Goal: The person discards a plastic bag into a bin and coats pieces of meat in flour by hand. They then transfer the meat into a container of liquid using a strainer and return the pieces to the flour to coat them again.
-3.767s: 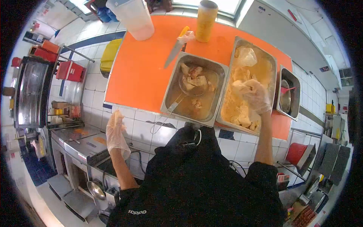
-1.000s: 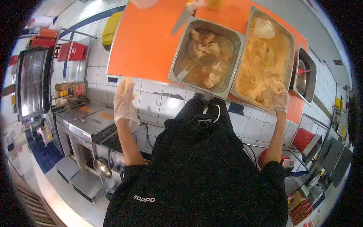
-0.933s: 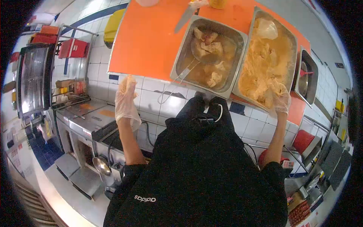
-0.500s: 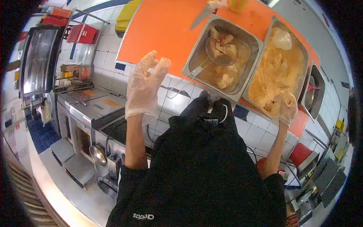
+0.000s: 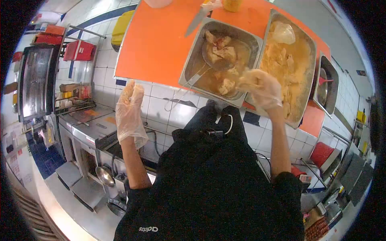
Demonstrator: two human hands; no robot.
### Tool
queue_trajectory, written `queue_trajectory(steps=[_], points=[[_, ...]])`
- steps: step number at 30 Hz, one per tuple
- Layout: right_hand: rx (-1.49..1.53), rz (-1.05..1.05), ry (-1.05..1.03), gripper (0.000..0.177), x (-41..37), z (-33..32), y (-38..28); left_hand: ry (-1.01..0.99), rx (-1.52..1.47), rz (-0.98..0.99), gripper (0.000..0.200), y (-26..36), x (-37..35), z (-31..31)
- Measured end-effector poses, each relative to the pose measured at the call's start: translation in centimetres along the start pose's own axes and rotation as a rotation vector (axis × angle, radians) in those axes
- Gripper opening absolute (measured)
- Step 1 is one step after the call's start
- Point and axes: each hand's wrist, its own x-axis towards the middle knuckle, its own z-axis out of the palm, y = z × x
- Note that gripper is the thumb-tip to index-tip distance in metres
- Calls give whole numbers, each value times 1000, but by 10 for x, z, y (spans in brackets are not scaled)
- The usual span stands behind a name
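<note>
Both hands wear clear plastic gloves with tan coating on the fingers. My right hand [image 5: 261, 88] hovers over the rim between two metal pans, its fingers loosely bent and pointing left; no piece shows in them. Beneath its fingertips, the left pan [image 5: 185, 76] contains brownish liquid, pale pieces of raw meat [image 5: 226, 86] and a wire-handled strainer [image 5: 200, 74] with more pieces. Tan, powdery coating [image 5: 277, 60] fills the right pan [image 5: 313, 60], where a clear bowl [image 5: 284, 33] rests at the far end. My left hand [image 5: 130, 98] is raised off the table's near edge, empty, fingers upward.
The pans stand on an orange tabletop [image 5: 155, 48]. A knife [image 5: 196, 23] lies behind the left pan, beside a yellowish container [image 5: 232, 5]. Farther right is another metal pan [image 5: 332, 86] with a red-handled utensil. Steel kitchen equipment [image 5: 86, 126] stands at left.
My right hand has lifted from the coating pan's near end and moved left toward the pan of liquid. My left hand has moved left and down, away from the tabletop.
</note>
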Motion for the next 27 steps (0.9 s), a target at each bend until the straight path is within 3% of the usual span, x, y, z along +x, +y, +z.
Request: queue_trajectory(steps=[2, 7, 11, 13, 17, 21, 24, 27], points=[[-605, -186, -63, 40, 11, 25, -5, -9, 34, -24, 60, -3, -6, 2], [-539, -218, 7, 37, 15, 49, 12, -23, 101, -78, 64, -12, -27, -2], [-426, 79, 37, 36, -8, -6, 27, 5, 288, -150, 65, -36, -40, -25], [-472, 115, 203, 38, -24, -31, 71, 10, 371, -207, 64, -50, -44, -37], [-487, 325, 245, 38, -51, -73, 123, 60, 405, -280, 63, -63, -50, -42], [-774, 270, -24, 42, -53, -85, 164, 50, 555, -171, 63, -43, -44, -27], [-924, 506, -205, 35, -34, -79, 196, 10, 582, -126, 64, -50, -37, -21], [-1030, 401, -323, 39, -29, -84, 200, -7, 553, -193, 64, -37, -41, -1]])
